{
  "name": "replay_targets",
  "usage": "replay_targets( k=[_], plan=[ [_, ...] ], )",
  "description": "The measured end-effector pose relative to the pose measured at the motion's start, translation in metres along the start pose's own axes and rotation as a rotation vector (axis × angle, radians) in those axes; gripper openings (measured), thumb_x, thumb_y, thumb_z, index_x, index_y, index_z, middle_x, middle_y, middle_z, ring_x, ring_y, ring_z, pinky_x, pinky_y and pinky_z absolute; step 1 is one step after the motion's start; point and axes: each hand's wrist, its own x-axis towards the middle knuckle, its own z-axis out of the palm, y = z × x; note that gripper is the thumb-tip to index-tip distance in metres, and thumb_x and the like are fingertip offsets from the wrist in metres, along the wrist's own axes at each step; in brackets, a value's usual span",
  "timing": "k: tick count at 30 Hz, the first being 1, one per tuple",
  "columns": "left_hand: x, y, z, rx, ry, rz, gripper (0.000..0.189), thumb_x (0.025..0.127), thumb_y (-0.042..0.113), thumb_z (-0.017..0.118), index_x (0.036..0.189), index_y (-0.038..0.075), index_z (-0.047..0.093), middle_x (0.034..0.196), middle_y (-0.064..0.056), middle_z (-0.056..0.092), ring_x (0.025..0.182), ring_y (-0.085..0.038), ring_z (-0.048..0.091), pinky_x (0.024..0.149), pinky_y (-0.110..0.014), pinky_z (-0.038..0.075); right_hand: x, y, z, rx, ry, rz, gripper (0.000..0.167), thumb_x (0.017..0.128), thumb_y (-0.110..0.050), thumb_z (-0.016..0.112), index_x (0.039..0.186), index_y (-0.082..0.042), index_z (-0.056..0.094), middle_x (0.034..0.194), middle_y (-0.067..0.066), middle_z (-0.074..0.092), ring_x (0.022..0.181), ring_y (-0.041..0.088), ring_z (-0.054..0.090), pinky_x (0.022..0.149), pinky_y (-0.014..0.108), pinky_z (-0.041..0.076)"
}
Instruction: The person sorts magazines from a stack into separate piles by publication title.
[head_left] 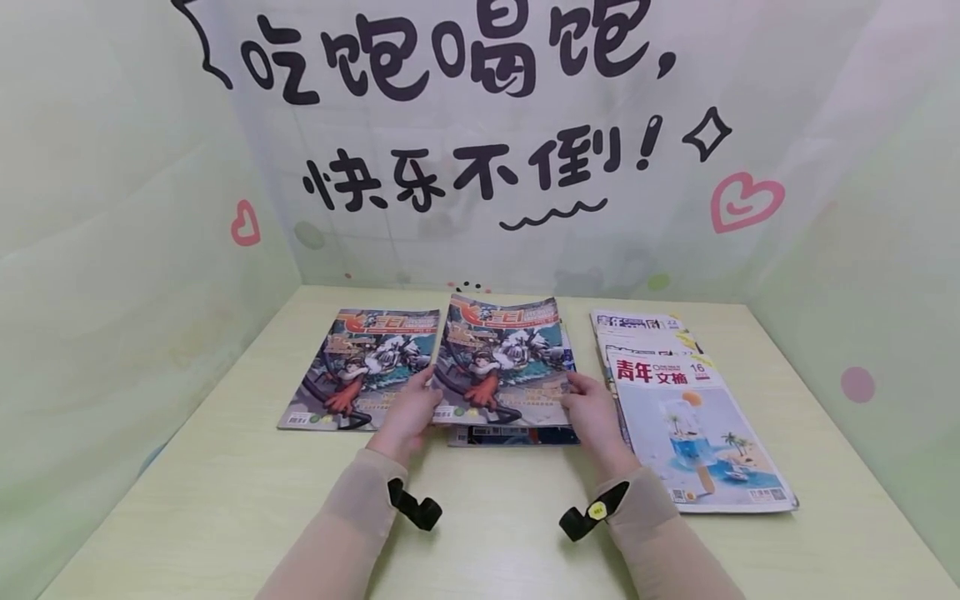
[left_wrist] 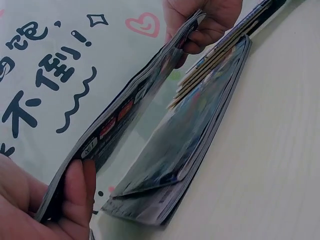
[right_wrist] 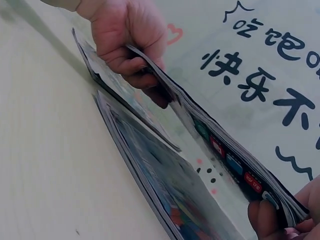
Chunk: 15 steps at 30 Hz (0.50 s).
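Both hands grip one magazine by its two sides and hold it above the table. My left hand pinches its left edge, thumb on top. On the opposite edge my right hand does the same. Beneath it lies a small pile of magazines, mostly covered by the held one; its layers show in the left wrist view. To the left rests another magazine with the same cover, flat on the table, near my left hand.
Overlapping magazines lie in a staggered stack on the right, close to my right forearm. The pale table meets a printed cloth wall at the back. Similar cloth walls stand on both sides.
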Motion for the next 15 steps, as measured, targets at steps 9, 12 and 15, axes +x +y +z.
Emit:
replay_targets(
  k=[9,12,15],
  plan=[
    [-0.002,0.0,-0.057,0.01,-0.011,-0.014,0.061,0.098,0.002,0.039,0.155,0.01,0.017,0.145,-0.02,0.033,0.043,-0.003,0.027,0.042,-0.017,0.029,-0.004,-0.004,0.047,-0.02,-0.039,-0.082,0.052,0.087,0.004,0.053,0.139,0.0,0.048,0.126,0.017,0.055,0.101,0.024,0.05,0.076,0.028,0.046],
    [-0.006,0.0,-0.08,0.005,-0.016,-0.002,0.062,0.098,0.001,0.037,0.155,0.009,0.013,0.144,-0.022,0.032,0.048,-0.001,0.037,0.047,-0.017,0.038,-0.005,-0.007,0.068,-0.025,-0.073,-0.109,0.054,0.084,0.005,0.055,0.138,0.001,0.049,0.12,0.016,0.057,0.097,0.024,0.051,0.073,0.026,0.046],
    [-0.01,0.001,-0.104,-0.033,-0.036,0.004,0.062,0.099,0.001,0.033,0.155,0.009,0.009,0.135,-0.019,0.042,0.062,-0.002,0.054,0.057,-0.022,0.05,-0.007,-0.01,0.088,0.006,-0.14,-0.108,0.054,0.087,0.004,0.054,0.14,0.002,0.046,0.127,0.018,0.055,0.106,0.024,0.052,0.088,0.033,0.049]
  ],
)
